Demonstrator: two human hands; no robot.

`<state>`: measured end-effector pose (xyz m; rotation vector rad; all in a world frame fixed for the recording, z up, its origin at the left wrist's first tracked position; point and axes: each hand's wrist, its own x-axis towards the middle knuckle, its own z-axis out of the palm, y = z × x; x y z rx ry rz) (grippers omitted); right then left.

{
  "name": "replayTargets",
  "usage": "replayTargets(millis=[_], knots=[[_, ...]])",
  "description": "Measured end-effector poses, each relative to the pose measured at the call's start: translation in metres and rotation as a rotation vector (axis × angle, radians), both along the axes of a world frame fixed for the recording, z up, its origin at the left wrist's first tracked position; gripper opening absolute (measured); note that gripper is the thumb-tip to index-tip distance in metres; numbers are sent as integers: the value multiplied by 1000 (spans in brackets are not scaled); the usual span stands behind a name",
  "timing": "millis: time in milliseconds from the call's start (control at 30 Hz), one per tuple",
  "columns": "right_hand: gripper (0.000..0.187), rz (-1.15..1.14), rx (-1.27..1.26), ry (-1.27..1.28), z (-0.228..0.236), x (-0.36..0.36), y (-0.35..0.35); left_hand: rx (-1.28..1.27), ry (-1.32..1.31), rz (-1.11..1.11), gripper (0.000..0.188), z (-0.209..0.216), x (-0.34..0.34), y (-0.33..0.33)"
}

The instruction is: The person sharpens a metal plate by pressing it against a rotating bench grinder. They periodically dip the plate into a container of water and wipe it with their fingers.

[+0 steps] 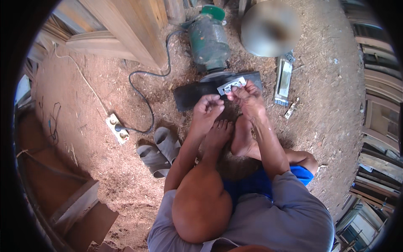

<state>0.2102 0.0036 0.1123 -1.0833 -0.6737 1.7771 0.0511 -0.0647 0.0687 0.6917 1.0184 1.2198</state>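
Between the thumb and fingers of my right hand (249, 98) is a small slotted metal plate (226, 87), silver with dark cut-outs, held tilted. My left hand (208, 106) hovers just left of it, fingers loosely curled and apart from the thumb, with nothing seen in them. Directly beyond the plate is the wheel (216, 76) of a green electric motor (208, 42), which stands on the ground. A dark flat board (191, 95) lies under the wheel and partly beneath my hands. Whether the wheel is turning, I cannot tell.
A black cord (132, 80) runs from the motor to a white socket strip (116, 128) at left. Grey sandals (157, 153) lie by my leg. Right of the motor are a round pale object (270, 29) and a long metal-framed tool (283, 80). Timber (138, 33) stands behind.
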Motion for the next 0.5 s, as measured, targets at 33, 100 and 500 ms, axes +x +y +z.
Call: replayTargets(millis=[33, 100, 500], knots=[[9, -19, -69, 58, -8, -4, -10, 0, 2, 18, 26, -1, -1, 4], [11, -16, -113, 121, -25, -6, -25, 7, 43, 53, 18, -7, -2, 5], [11, 59, -93, -170, -47, -3, -37, -234, -176, 170, 16, -18, -8, 2]])
